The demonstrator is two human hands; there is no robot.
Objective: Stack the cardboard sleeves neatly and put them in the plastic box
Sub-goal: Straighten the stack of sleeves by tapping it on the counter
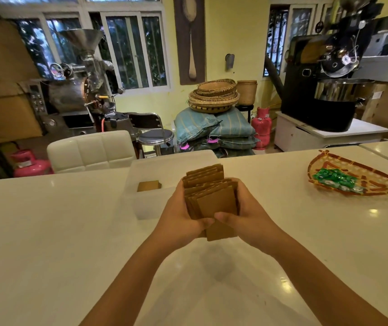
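Observation:
A thick stack of brown cardboard sleeves point(211, 196) is held above the white table, pressed between both hands. My left hand point(181, 212) grips its left side and my right hand point(247, 208) grips its right side, thumbs meeting over the front sleeve. The sleeves sit slightly uneven, with the back ones sticking up higher. Just behind the stack stands the translucent plastic box point(141, 201). A small pile of sleeves point(149, 185) lies inside it at the left.
A woven tray point(352, 184) with green wrapped sweets sits on the table at the right. A white padded chair point(91, 151) stands behind the table's far edge. The white tabletop point(47, 231) stretches left and toward me.

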